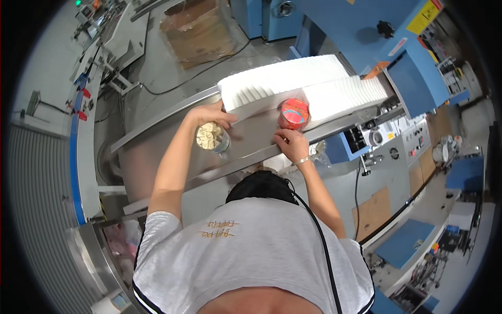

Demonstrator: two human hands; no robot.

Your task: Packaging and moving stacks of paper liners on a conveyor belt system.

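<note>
A clear round tub [212, 138] with cream-coloured pieces in it is on the metal trough, below my left hand [212, 115]. That hand reaches over the tub with its fingers stretched and apart, the fingertips at the end of a white ribbed stack [282, 78]. To the right is a second round tub with a red printed top [294, 113], beside another white ribbed stack [342, 102]. My right hand [293, 144] is just in front of the red-topped tub, its fingers curled together. Whatever those fingers hold, if anything, is hidden.
The metal trough [157, 162] has raised rails along both long sides. A blue machine [361, 31] stands at its far right end. Beyond the trough, a cardboard box [196, 34] lined with clear plastic sits on the floor, with a black cable [172, 88] nearby.
</note>
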